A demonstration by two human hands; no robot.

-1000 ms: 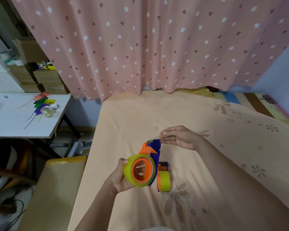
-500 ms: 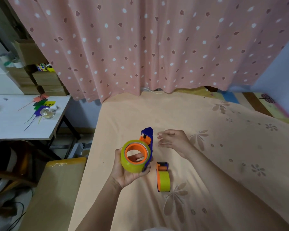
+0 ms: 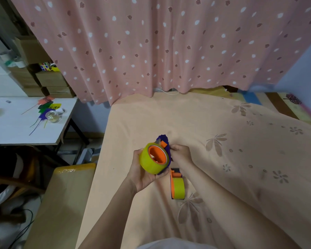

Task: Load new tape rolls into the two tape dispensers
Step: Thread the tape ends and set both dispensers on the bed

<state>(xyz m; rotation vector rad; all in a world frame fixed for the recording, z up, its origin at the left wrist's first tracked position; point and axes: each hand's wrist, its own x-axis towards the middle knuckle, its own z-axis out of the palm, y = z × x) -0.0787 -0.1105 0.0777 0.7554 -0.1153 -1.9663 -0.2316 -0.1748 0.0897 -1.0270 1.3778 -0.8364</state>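
Left hand [image 3: 142,174]: grip wrapped under the yellow tape roll [image 3: 152,159] on the blue dispenser [image 3: 164,141], held above the bed [image 3: 223,150].
Right hand [image 3: 180,154]: grip pinched the blue dispenser's right side.
Held dispenser: long axis ran away from the person, nose toward the curtain [image 3: 151,42]; orange hub faced up-left.
Second dispenser [image 3: 177,184]: lay on the bed near its left edge, just below the hands, loaded with yellow tape, long axis toward the curtain.

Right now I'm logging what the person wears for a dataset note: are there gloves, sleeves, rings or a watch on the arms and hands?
Nothing shows: the left hand and right hand are bare, without gloves or rings on the visible fingers, and both forearms are uncovered, with no sleeves, watch or bands in view.
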